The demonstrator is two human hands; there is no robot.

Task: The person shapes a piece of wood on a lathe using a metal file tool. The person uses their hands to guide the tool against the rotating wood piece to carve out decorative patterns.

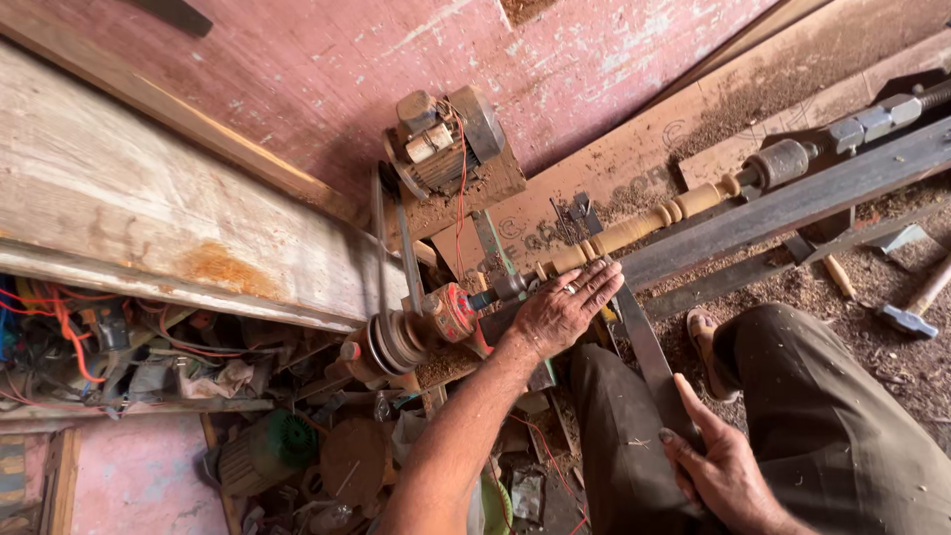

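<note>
With the left hand laid flat and open-fingered on the turned wooden spindle mounted across the lathe, the right hand should grip the long flat chisel firmly, steadying it low.

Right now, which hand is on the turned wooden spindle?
The left hand: it lies palm-down, fingers spread, on the spindle near the pulley end of the lathe. The right hand is off it, gripping a long flat metal bar by the knee.
</note>
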